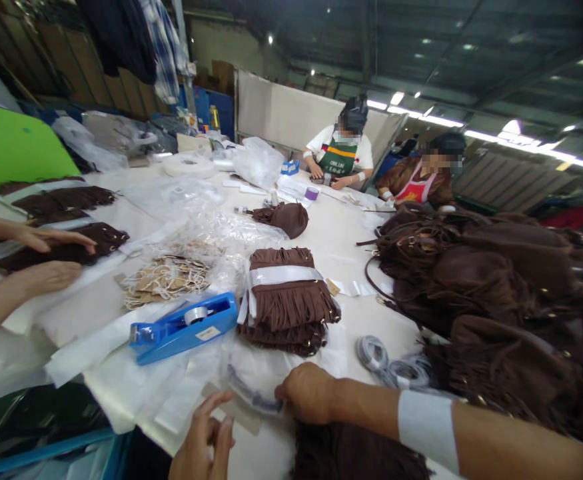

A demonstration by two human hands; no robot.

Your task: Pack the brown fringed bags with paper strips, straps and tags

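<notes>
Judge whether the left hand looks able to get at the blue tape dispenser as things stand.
Probably yes: the left hand is open and near the blue tape dispenser, with only thin white sheets seen between them and nothing lying over it.

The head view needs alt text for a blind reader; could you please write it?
A right hand grips a dark curved strip over a white table, the left hand open nearby. Around them lie a blue tape dispenser and brown bags; co-workers are opposite.
</notes>
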